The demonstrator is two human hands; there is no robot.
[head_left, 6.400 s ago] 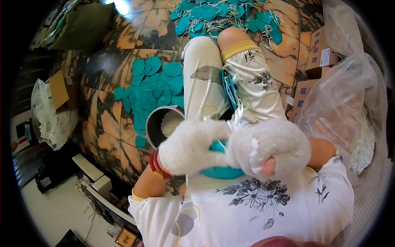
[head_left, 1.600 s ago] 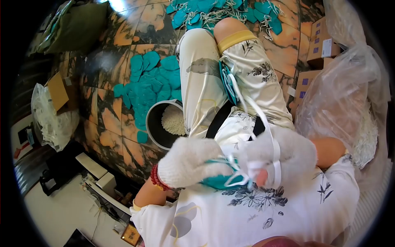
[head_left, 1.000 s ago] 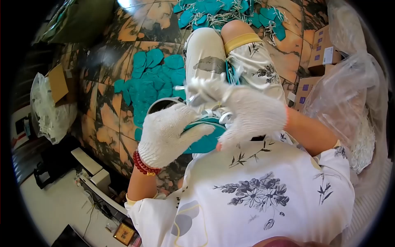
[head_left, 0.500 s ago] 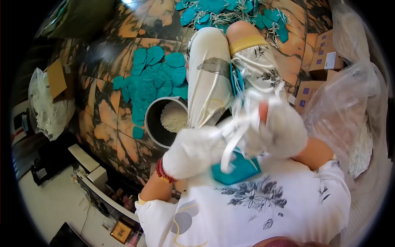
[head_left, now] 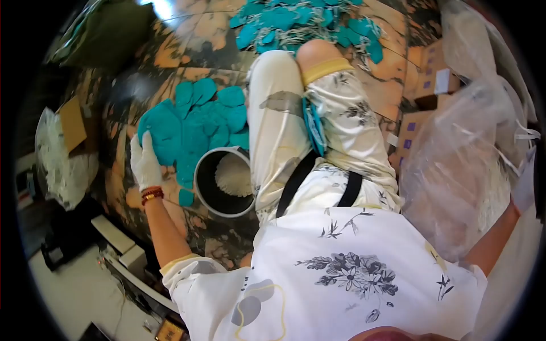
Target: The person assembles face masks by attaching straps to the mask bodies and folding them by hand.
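My left hand (head_left: 147, 162), in a white glove with a red bead bracelet at the wrist, is closed on the edge of a teal fabric pouch (head_left: 161, 131). Its thumb lies on top and its other fingers are hidden beneath. Several more teal pouches (head_left: 216, 122) lie in a loose pile just right of it. My right hand (head_left: 523, 184) reaches out at the far right edge, dim and partly cut off. White cord (head_left: 528, 136) shows beside its fingertips, but I cannot see whether the fingers grip it.
A dark pot (head_left: 207, 187) holding white grains (head_left: 233, 175) stands by my left leg. Teal pieces with white cords (head_left: 284, 25) lie beyond my knees. Another teal piece (head_left: 313, 126) rests between my thighs. Clear plastic bags (head_left: 449, 165) and cardboard boxes (head_left: 435, 79) stand on the right.
My hands were together over my lap with white cord and a teal pouch. They have parted, left to the teal pile and right to the far right; that pouch has left my lap.
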